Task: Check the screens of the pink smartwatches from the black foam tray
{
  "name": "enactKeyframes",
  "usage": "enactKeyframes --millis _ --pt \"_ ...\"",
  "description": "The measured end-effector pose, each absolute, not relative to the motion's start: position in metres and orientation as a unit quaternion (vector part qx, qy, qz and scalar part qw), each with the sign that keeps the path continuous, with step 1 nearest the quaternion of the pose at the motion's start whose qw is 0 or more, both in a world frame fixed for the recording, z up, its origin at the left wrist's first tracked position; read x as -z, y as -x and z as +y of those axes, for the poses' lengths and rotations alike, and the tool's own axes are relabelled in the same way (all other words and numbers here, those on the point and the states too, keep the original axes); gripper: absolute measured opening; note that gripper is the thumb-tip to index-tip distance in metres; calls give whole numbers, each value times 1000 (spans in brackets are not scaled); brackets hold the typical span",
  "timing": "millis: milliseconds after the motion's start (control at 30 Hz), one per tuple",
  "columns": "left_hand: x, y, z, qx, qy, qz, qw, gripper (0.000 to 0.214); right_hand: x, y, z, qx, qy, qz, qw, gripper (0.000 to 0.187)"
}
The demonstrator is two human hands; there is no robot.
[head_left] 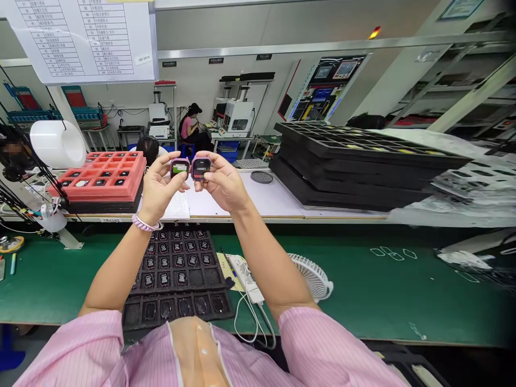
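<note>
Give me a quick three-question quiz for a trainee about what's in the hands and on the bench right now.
1. True or false: the left hand holds the left device and the right hand holds the right device.
2. The black tray below the hands lies on: A. a wooden floor B. the green mat C. a blue cloth
3. Fill in: the left device's screen glows ___.
Key: 1 true; 2 B; 3 green.
</note>
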State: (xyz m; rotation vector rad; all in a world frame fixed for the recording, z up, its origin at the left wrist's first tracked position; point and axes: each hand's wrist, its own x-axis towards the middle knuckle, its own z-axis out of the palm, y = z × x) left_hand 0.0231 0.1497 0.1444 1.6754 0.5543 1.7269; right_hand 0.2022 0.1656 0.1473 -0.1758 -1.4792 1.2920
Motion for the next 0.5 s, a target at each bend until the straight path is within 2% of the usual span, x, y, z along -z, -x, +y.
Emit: enactKeyframes --millis 333,500 --pt "-127 -25 135 -641 -606 272 385 48 -121 -198 155 -546 122 -603 568 52" --pt "-126 -25 133 -638 -609 286 374 48 -119 -198 156 -539 124 -601 577 51"
